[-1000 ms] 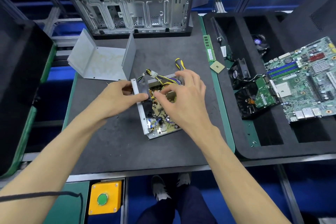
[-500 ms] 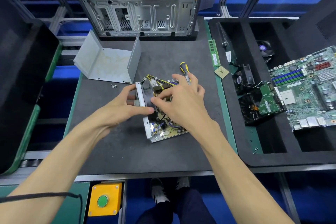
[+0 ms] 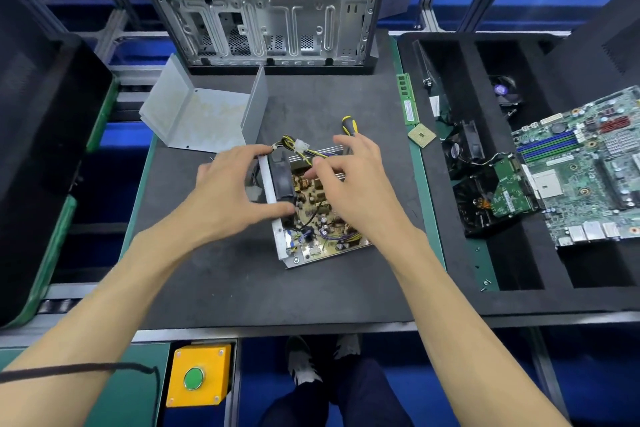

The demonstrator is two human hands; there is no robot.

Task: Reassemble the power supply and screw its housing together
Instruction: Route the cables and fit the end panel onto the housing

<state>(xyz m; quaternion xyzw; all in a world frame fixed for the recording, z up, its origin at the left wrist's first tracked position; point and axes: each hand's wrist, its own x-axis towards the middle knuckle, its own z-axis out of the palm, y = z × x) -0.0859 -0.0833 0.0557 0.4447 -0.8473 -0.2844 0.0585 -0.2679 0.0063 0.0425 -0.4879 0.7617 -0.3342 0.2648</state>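
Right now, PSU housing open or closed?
Open. The circuit board is exposed in the base tray; the bent metal cover lies apart on the mat.

Colours as I log them from my feed:

- Work mat point(image 3: 221, 274) — dark charcoal grey, green-edged.
- Housing cover point(image 3: 194, 114) — pale matt grey with faint yellowish staining.
- Power supply board point(image 3: 313, 204) — tan-yellow, with copper-coloured coils and purple and yellow leads.
- Fan point(image 3: 282, 177) — black.
- Cable bundle point(image 3: 294, 146) — yellow and black, ending in a white connector.
- Screwdriver handle point(image 3: 349, 124) — yellow with black.
- Memory stick point(image 3: 408, 100) — green.
- Processor chip point(image 3: 421, 135) — gold-tan.
- Motherboard point(image 3: 588, 166) — green, with blue slots and a red block.
- Foam tray point(image 3: 467, 55) — black.
- Button box point(image 3: 200, 374) — yellow, with a green button.
- Computer case point(image 3: 263, 28) — bare silver metal, perforated.
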